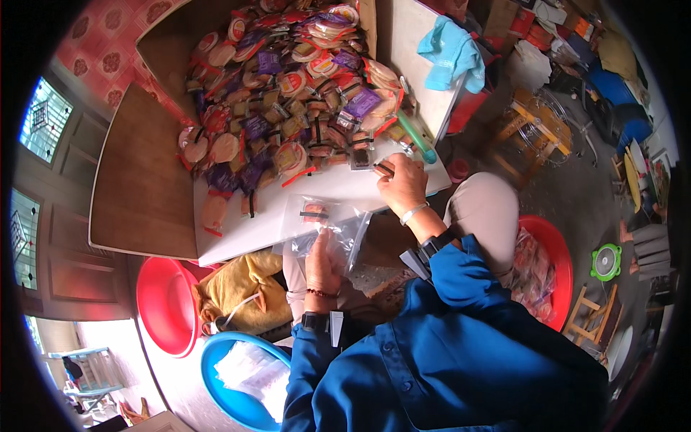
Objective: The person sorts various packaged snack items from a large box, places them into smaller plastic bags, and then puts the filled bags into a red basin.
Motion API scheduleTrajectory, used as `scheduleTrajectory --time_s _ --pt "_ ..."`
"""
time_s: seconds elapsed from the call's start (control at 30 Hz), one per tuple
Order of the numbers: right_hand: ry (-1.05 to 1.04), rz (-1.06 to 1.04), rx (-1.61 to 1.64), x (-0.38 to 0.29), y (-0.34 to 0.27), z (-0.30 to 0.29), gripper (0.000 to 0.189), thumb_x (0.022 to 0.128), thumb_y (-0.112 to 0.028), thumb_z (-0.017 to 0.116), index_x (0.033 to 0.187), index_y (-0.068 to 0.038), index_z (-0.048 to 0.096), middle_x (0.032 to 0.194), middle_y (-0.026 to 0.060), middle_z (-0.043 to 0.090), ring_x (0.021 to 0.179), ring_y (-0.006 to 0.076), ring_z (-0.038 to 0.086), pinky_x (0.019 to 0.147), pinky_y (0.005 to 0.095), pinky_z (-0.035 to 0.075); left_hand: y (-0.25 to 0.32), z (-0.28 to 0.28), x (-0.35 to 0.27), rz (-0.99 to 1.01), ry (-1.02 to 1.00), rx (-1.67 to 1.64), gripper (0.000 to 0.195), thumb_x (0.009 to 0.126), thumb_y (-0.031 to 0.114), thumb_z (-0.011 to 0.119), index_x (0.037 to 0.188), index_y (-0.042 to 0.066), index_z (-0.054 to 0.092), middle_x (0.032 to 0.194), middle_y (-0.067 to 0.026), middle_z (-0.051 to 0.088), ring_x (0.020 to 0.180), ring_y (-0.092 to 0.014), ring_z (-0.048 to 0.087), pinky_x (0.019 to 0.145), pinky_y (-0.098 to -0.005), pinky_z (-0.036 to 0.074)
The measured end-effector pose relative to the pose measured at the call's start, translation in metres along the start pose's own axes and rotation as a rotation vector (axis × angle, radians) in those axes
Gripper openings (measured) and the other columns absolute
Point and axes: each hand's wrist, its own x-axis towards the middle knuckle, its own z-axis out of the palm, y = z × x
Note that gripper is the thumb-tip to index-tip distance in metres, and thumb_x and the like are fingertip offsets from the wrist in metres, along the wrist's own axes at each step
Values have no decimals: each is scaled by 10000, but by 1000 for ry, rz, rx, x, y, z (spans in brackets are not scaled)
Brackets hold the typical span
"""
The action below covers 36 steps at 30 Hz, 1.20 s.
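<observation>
A clear plastic bag is pinched in my left hand over the front edge of a white tabletop. One small wrapped snack with a dark band shows through the bag. My right hand grips another small banded packet at the table's right side. Beyond both hands spreads a large heap of packaged snacks: banded packets, purple packets and round packs with red edging. Just past my right hand lies a green stick-like object.
Brown boards wall the table's left; a turquoise cloth hangs over the right panel. Red basins flank me, the right one holding filled bags. A blue basin holds plastic bags. A person's legs show far right.
</observation>
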Motion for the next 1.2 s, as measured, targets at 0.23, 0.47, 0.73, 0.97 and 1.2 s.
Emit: scheduleTrajectory --time_s 0.23,0.47,0.73,0.97,1.2 --pt "-364 107 451 3 -22 -46 378 792 -291 792 831 -34 516 727 128 616 659 284 626 587 370 488 -4 -6 6 20 -93 -21 193 984 323 584 899 150 593 540 83 351 426 -57 286 405 -231 207" --pt "-893 -33 704 14 -22 -90 218 787 -63 745 898 -50 559 857 -2 598 752 85 545 671 248 473 -3 3 6 31 -68 -17 241 987 366 578 809 209 539 559 102 352 433 -50 291 405 -226 224" --pt "-1050 -198 649 -2 -30 -82 255 742 -43 754 932 -58 585 858 -5 608 786 98 558 702 277 491 -7 0 15 36 -74 -11 274 976 423 587 798 220 539 566 107 363 430 -46 299 400 -219 209" --pt "-910 1 847 -29 -21 -25 286 711 -75 792 898 -36 579 842 52 637 783 161 609 722 317 511 -10 11 6 28 -58 61 337 957 448 608 746 195 539 522 78 350 436 -71 321 432 -248 250" --pt "-855 237 1113 -34 -27 -17 483 759 111 692 1173 -7 473 1041 89 582 1071 205 649 770 288 548 -1 13 -2 -13 -111 61 297 978 407 580 854 136 579 598 54 428 482 -81 377 442 -245 287"
